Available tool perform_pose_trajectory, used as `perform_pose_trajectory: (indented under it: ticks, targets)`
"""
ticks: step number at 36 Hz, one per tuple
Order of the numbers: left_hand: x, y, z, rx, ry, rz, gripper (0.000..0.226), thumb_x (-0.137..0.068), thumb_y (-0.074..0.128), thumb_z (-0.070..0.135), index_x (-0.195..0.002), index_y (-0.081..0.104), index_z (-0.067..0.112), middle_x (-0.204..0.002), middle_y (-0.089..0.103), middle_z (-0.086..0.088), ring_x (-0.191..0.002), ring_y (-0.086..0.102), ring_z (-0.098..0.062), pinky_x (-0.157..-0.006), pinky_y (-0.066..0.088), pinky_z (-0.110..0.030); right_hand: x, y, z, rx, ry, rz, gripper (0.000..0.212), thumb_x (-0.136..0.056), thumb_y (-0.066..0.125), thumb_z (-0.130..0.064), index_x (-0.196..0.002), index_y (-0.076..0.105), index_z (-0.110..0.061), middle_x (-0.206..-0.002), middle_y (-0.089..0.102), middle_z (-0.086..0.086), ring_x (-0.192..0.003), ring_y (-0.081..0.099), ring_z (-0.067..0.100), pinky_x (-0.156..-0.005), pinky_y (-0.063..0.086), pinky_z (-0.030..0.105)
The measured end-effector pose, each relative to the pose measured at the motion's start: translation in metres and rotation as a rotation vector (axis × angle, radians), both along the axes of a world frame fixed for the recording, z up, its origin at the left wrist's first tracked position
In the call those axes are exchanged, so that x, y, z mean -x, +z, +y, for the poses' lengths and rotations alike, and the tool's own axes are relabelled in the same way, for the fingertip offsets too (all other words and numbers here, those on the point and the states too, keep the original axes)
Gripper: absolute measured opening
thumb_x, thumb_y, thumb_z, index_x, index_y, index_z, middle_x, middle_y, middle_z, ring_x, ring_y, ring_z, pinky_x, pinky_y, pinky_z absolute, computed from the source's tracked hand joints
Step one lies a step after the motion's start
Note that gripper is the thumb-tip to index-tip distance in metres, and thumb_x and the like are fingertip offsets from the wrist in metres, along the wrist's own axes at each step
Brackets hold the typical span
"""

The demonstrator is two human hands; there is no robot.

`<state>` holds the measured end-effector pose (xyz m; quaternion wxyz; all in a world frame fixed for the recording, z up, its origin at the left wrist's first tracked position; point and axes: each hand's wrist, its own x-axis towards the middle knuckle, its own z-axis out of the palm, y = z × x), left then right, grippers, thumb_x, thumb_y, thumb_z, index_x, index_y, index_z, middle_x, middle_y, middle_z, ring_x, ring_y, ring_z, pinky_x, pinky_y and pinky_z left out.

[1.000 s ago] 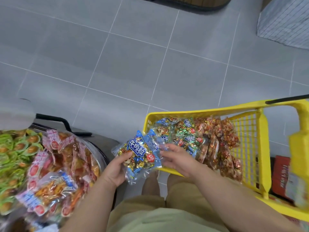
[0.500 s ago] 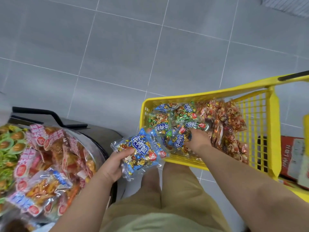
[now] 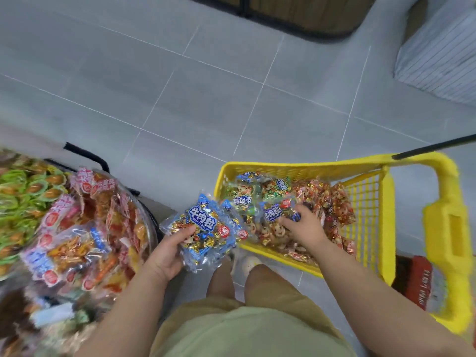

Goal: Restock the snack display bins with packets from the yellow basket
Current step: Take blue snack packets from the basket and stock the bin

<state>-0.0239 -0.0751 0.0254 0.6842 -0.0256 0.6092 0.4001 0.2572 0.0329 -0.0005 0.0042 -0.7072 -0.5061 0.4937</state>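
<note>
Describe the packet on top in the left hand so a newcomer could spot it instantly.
Find the yellow basket on the grey floor at right. Just outside its near-left corner, the left hand grips a small stack of clear packets. The top packet has a blue label with white characters over gold-wrapped pieces; unlike the basket packets the right hand grips, it is outside the basket.

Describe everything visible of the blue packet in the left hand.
The blue packet is a clear plastic bag with a blue label, white characters and "Beef cubes", full of gold and blue foil-wrapped pieces. The left hand grips its lower corner, thumb on top. It is held tilted in the air, beside the basket, with similar packets behind it.
</note>
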Motion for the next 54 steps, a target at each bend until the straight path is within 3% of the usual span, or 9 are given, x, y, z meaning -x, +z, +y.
perform_pose_trajectory:
  ticks: [8, 15, 19, 26, 34, 38, 41, 46, 54]
  targets:
    - [-0.036, 0.045, -0.078, -0.112, 0.316, 0.070, 0.019, -0.072, 0.064, 0.017, -0.081, 0.078, 0.008, -0.086, 0.076, -0.008, -0.077, 0.073, -0.021, -0.063, 0.060, -0.031, 0.012, 0.052, -0.013, -0.051, 0.011, 0.229, 0.087, -0.076, 0.073, -0.047, -0.146, 0.032, -0.014, -0.150, 0.034, 0.006, -0.135, 0.036, 0.025, -0.102, 0.034, 0.035]
    - [-0.038, 0.065, -0.166, -0.140, 0.592, 0.159, 0.020, -0.071, 0.065, 0.021, -0.085, 0.075, 0.011, -0.086, 0.076, -0.005, -0.079, 0.072, -0.021, -0.068, 0.058, -0.031, 0.065, 0.086, -0.051, 0.037, 0.089, 0.519, 0.018, -0.079, 0.075, -0.021, -0.086, 0.059, -0.024, -0.079, 0.070, -0.014, -0.060, 0.063, -0.007, -0.050, 0.050, 0.012]
    - [-0.034, 0.075, -0.216, -0.156, 0.754, 0.192, 0.018, -0.072, 0.066, 0.021, -0.079, 0.079, 0.011, -0.090, 0.075, -0.009, -0.079, 0.073, -0.024, -0.062, 0.059, -0.033, 0.099, 0.099, -0.084, -0.032, 0.236, 0.517, 0.021, -0.080, 0.074, -0.025, -0.092, 0.062, -0.011, -0.091, 0.067, 0.001, -0.076, 0.062, -0.002, -0.067, 0.052, 0.022]
    - [-0.021, 0.091, -0.305, -0.171, 1.005, 0.278, 0.031, -0.067, 0.074, 0.023, -0.094, 0.071, 0.008, -0.110, 0.066, -0.015, -0.109, 0.059, -0.033, -0.106, 0.039, -0.051, 0.165, 0.108, -0.146, 0.042, 0.427, 0.617, 0.016, -0.087, 0.065, -0.030, -0.089, 0.067, -0.014, -0.075, 0.069, -0.007, -0.058, 0.062, -0.005, -0.043, 0.042, 0.008]
    - [0.026, 0.108, -0.414, -0.189, 1.254, 0.358, 0.027, -0.067, 0.069, 0.023, -0.090, 0.066, 0.009, -0.085, 0.070, -0.006, -0.089, 0.063, -0.025, -0.093, 0.048, -0.045, 0.260, 0.111, -0.239, 0.024, 0.636, 0.561, 0.071, -0.083, 0.067, -0.041, -0.142, 0.040, -0.014, -0.137, 0.048, -0.001, -0.114, 0.051, 0.014, -0.083, 0.038, 0.022]
    - [0.067, 0.113, -0.475, -0.233, 1.315, 0.386, 0.009, -0.081, 0.062, 0.015, -0.083, 0.069, 0.010, -0.069, 0.073, -0.002, -0.061, 0.070, -0.016, -0.054, 0.057, -0.026, 0.307, 0.117, -0.299, 0.030, 0.698, 0.588, 0.036, -0.081, 0.068, -0.044, -0.113, 0.061, -0.029, -0.104, 0.049, -0.009, -0.078, 0.057, -0.001, -0.051, 0.044, 0.013]
    - [0.099, 0.121, -0.516, -0.255, 1.289, 0.447, 0.017, -0.072, 0.064, 0.017, -0.060, 0.076, 0.015, -0.061, 0.070, 0.003, -0.054, 0.067, -0.010, -0.046, 0.052, -0.019, 0.337, 0.119, -0.342, 0.010, 0.732, 0.599, 0.028, -0.079, 0.070, -0.042, -0.094, 0.065, -0.018, -0.097, 0.057, 0.012, -0.083, 0.063, 0.012, -0.066, 0.051, 0.028]
    - [0.153, 0.133, -0.579, -0.217, 1.252, 0.488, 0.013, -0.065, 0.068, 0.025, -0.058, 0.075, 0.016, -0.065, 0.070, 0.003, -0.068, 0.065, -0.016, -0.069, 0.053, -0.030, 0.386, 0.112, -0.399, -0.039, 0.753, 0.583, 0.056, -0.079, 0.072, -0.042, -0.127, 0.053, -0.019, -0.114, 0.051, -0.008, -0.103, 0.049, 0.012, -0.074, 0.045, 0.029]
    - [0.226, 0.155, -0.635, -0.256, 1.285, 0.484, 0.015, -0.062, 0.070, 0.026, -0.072, 0.072, 0.015, -0.071, 0.071, 0.002, -0.085, 0.064, -0.025, -0.095, 0.045, -0.047, 0.449, 0.135, -0.447, -0.137, 0.714, 0.701, 0.031, -0.081, 0.072, -0.014, -0.098, 0.048, -0.025, -0.092, 0.062, -0.008, -0.078, 0.058, 0.003, -0.053, 0.040, 0.005]
